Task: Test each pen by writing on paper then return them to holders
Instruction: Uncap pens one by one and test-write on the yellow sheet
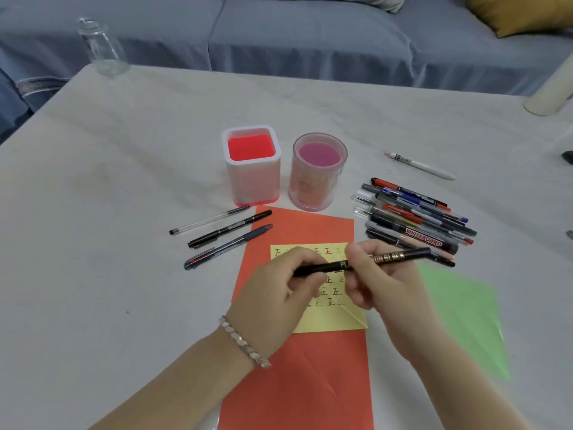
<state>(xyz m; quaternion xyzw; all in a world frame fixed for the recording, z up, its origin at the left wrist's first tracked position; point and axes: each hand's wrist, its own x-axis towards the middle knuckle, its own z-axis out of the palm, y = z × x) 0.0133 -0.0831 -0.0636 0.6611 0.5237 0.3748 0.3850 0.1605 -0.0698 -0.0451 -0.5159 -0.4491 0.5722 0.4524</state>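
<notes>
Holding: my left hand [279, 290] and right hand [381, 283] both grip one black pen [390, 259], which lies level just above the yellow note [328, 321]. My left fingers curl round its left end and my right thumb and fingers pinch the barrel's middle.
Pen: slim, round and matt black, with gold lettering.
Paper: the square yellow note has rows of small written marks and one folded corner. It lies on a creased orange sheet [304, 367], with a translucent green sheet [465, 315] to the right.
Holders: a square white holder [252, 184] with a red inside stands just beside a round clear pink holder [313, 187], beyond the orange sheet.
Hidden: my left fist covers the pen's tip, so I cannot tell whether it is capped. My thumb cuts the lettering, and my hands cover part of the marks.
Around: a pile of pens [415, 215] with a whiteboard marker lies to the right. Three pens [223, 234] lie side by side to the left, and a white pen [421, 165] lies apart. A glass jar [102, 48] stands at the far corner of the pale table [108, 181], and a beaded bracelet [245, 342] is on my left wrist.
</notes>
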